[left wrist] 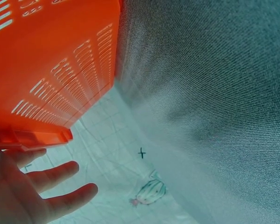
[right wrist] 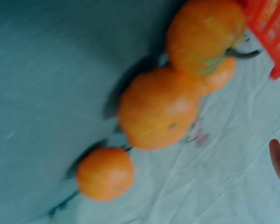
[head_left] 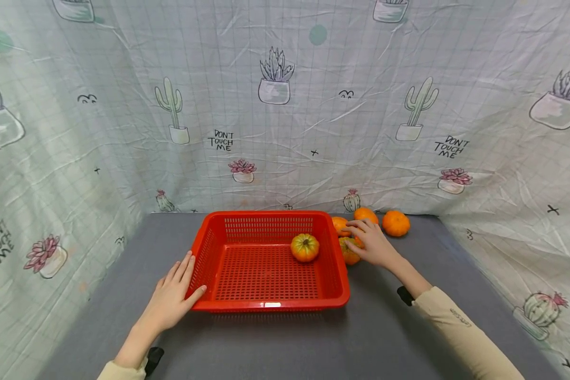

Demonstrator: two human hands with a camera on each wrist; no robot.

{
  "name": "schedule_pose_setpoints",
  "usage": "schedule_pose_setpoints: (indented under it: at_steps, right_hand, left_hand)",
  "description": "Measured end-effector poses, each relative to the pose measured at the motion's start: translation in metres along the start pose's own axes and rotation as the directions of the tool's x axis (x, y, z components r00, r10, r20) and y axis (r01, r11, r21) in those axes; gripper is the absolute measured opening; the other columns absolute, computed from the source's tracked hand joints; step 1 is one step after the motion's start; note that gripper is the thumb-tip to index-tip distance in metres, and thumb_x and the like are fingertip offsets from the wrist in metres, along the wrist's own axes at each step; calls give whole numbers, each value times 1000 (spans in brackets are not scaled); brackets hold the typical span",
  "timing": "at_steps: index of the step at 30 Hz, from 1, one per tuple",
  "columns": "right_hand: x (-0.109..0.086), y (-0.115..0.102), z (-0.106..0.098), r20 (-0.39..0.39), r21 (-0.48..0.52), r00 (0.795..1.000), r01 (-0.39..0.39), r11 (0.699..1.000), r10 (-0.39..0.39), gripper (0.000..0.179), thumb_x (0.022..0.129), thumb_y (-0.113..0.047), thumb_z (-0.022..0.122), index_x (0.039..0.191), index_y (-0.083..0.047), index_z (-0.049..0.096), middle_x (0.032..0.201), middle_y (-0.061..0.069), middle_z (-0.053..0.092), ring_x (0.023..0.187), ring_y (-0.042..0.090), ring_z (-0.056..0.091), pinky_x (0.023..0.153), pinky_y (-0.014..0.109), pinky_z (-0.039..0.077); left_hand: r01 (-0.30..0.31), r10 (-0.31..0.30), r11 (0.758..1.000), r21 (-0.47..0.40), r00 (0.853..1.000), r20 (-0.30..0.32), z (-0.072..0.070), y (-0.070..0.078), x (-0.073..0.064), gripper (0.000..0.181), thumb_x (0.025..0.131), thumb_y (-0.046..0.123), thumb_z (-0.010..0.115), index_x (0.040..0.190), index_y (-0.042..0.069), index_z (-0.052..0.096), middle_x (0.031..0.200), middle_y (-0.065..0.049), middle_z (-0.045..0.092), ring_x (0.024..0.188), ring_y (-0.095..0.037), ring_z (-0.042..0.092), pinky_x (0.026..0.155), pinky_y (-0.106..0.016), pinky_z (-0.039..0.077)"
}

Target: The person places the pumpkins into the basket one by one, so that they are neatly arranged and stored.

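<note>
Shows a flat, dark grey tabletop (head_left: 399, 338) with a fine woven texture. Bears a red perforated basket (head_left: 228, 305) upright near the middle and, to its right, several orange pumpkin-like fruits (head_left: 396, 223).

The right grip (head_left: 371, 245) partly hides the orange fruit (head_left: 340, 225) at the right of a red basket (head_left: 309, 303), whose rim covers part of a green-tinged fruit (head_left: 349, 255). In the right wrist view, the fruit blurs and only fingertips (right wrist: 278, 161) show, cut off at the edge. The left wrist view crops the left grip (head_left: 170, 302) and the basket. A pale label (head_left: 272, 304) is too small to read; both sleeves (head_left: 470, 338) are cut off.
</note>
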State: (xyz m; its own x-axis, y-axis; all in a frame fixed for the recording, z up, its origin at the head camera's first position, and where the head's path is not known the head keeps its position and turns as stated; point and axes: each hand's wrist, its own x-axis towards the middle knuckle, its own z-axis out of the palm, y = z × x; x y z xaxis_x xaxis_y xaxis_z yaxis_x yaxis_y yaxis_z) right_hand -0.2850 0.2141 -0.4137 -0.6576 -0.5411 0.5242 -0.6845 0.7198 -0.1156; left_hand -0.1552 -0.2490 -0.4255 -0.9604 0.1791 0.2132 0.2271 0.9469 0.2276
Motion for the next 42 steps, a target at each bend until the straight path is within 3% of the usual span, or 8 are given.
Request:
schedule_pose_setpoints:
  at_steps: [8,13,17,26,34,37,42]
  right_hand:
    - [-25,37,-4,-48,-34,986,-160,987,158,35,80,-16,64,112,-6,58,109,14,57,94,31,47,74,50,37]
    - [-34,59,0,-101,-80,975,-205,976,196,32,79,-15,65,108,-2,60,101,17,58,86,32,48,65,44,36]
    - [-38,68,3,-98,-75,966,-246,966,239,31,80,-15,63,108,-3,59,100,17,57,87,34,46,61,41,34]
    - [-45,72,14,34,-67,935,-350,934,353,38,87,-23,56,118,-1,52,116,20,48,99,40,41,70,49,33]
    - [-47,64,27,211,-50,894,-394,918,395,55,89,-41,47,133,-10,38,139,23,26,118,45,26,84,60,25]
    - [-45,60,30,240,-41,893,-383,923,381,60,86,-47,49,134,-13,37,144,23,18,125,43,19,89,63,19]
    - [-41,54,35,253,-70,915,-306,950,313,70,79,-53,57,134,-14,38,147,24,12,130,41,12,93,66,14]
  left_hand:
    - [2,-2,1000,0,1000,1,0,0,0,77,86,46,48,142,1,18,149,-15,17,128,-42,27,88,-65,30]
    - [3,-3,1000,-2,1000,3,1,-1,1,77,86,43,50,142,1,18,148,-16,17,128,-42,27,88,-65,30]
    - [3,-3,1000,2,1000,-1,1,-2,1,77,86,44,49,142,2,18,149,-15,17,128,-42,27,88,-64,30]
    - [1,-1,1000,-9,1000,3,2,-2,0,76,86,42,50,142,2,18,149,-15,16,128,-42,27,89,-64,29]
    - [3,-3,1000,-9,1000,9,1,-2,1,76,86,42,50,142,1,17,149,-16,16,127,-43,27,88,-65,29]
    - [5,-4,1000,-9,1000,13,1,-2,1,76,86,43,49,142,1,17,149,-15,15,127,-43,27,89,-65,29]
    - [8,-8,1000,-10,1000,16,0,-2,2,77,86,43,49,142,2,17,149,-15,15,127,-43,27,89,-65,29]
